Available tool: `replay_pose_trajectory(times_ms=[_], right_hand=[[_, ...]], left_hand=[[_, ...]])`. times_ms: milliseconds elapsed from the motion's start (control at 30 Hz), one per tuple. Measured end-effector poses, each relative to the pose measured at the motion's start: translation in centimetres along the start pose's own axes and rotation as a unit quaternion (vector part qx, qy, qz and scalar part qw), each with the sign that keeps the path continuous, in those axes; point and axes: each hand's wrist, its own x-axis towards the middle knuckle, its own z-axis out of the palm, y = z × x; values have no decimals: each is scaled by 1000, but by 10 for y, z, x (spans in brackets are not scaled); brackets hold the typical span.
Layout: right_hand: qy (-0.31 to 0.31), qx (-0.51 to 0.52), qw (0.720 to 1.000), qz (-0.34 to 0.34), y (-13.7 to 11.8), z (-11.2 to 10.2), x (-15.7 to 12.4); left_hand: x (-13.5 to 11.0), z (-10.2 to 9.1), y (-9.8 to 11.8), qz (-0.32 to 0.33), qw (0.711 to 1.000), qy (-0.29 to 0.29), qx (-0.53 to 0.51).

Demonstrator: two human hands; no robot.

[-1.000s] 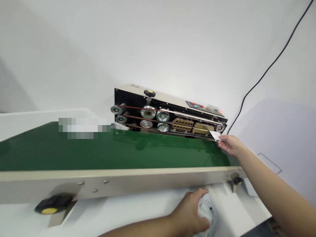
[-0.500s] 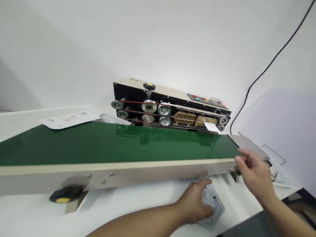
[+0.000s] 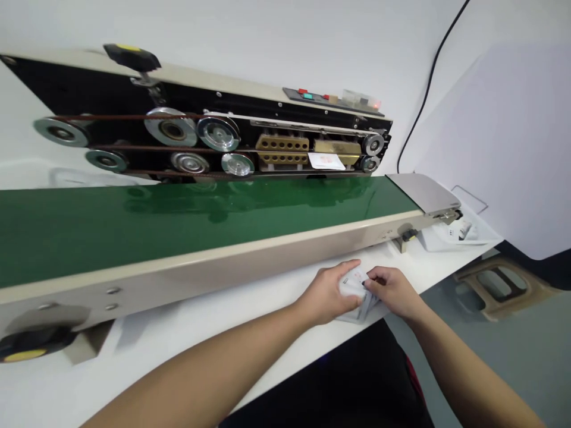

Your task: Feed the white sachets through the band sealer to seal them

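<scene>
A small stack of white and silver flat pouches lies on the white table, in front of the conveyor's near side. My left hand grips the stack from the left, with thumb and forefinger over the top pouch. At its right edge, my right hand is closed in a pinch on the pouches; the fingertips are partly hidden. Beyond the conveyor stands a band sealer, with another white pouch caught upright by its top edge in the sealer, near the brass blocks.
A green conveyor belt runs across the view, with a metal end plate at right. Black knobs stick out below its side. A white tray with small white items stands at the right. A stool is beyond the table edge.
My view has moved closer and turned right. My right hand has come down from the conveyor's end to the pouch stack. The pouch in the sealer sits further left along the machine.
</scene>
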Motion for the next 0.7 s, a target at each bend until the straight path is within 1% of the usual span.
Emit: replay_pose_trajectory(times_ms=[100,167,233,333,400,467,600,633,700], right_hand=[[0,-17,1000,-11,1,-1,0],[2,0,1000,-2,3,-2,1],[19,24,1000,7,6,-3,3],[62,71,995,19,11,-7,5],[72,97,992,26,13,-11,6],[53,107,993,24,14,-13,6],[-36,81,996,18,11,-15,6],[-50,68,996,18,10,-15,6],[-57,48,997,23,9,-14,4]], left_hand=[[-1,-1,0,-13,1000,-12,-2],[-1,-1,2,-21,1000,-9,-1],[-1,-2,4,-31,1000,-3,-5],[-1,-4,6,-47,999,-4,-20],[-1,-4,7,-56,998,-8,-31],[-1,-3,7,-55,998,-11,-42],[0,-1,6,-51,998,-8,-45],[0,-1,6,-56,998,-4,-40],[0,-2,6,-68,997,1,-32]])
